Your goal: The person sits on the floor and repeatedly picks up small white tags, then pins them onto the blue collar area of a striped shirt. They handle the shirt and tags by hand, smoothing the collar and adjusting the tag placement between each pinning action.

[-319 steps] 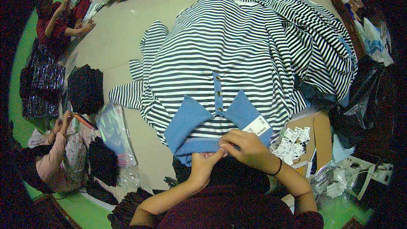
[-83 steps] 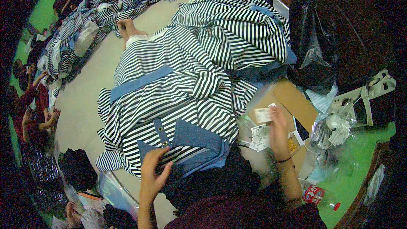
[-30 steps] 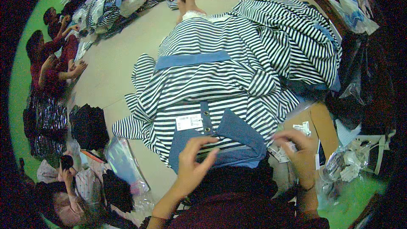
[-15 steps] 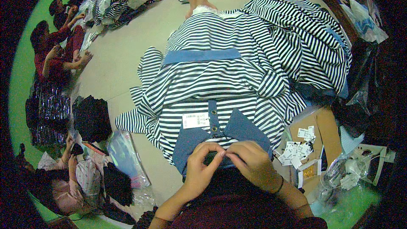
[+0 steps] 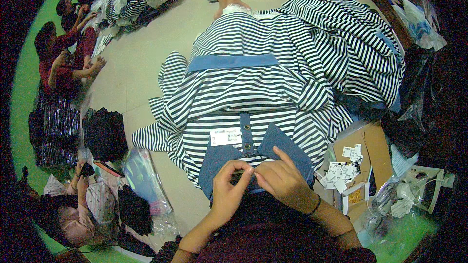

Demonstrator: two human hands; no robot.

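A black-and-white striped shirt [image 5: 234, 92] lies spread over my lap, its denim collar [image 5: 287, 153] toward me. A white price tag [image 5: 224, 137] rests beside the denim placket [image 5: 245, 129], which has round metal-looking buttons. Over the near edge of the collar, my left hand [image 5: 228, 191] is closed in a pinch of thumb and index. My right hand [image 5: 288, 185] meets it at the fingertips, its index raised and its thumb against the other fingers. Whatever lies between the fingertips is too small to make out.
More striped garments [image 5: 346, 44] are heaped at the right. Loose white tags [image 5: 339, 173] lie on cardboard beside a small box of yellowish pieces [image 5: 356, 196]. Clear plastic bags [image 5: 402, 197] sit farther right. People work along the left, near dark folded stacks [image 5: 104, 134].
My right index finger has lifted and stretched forward, away from the pinch. My fingertips have shifted slightly left. The shirt and tag lie almost as before.
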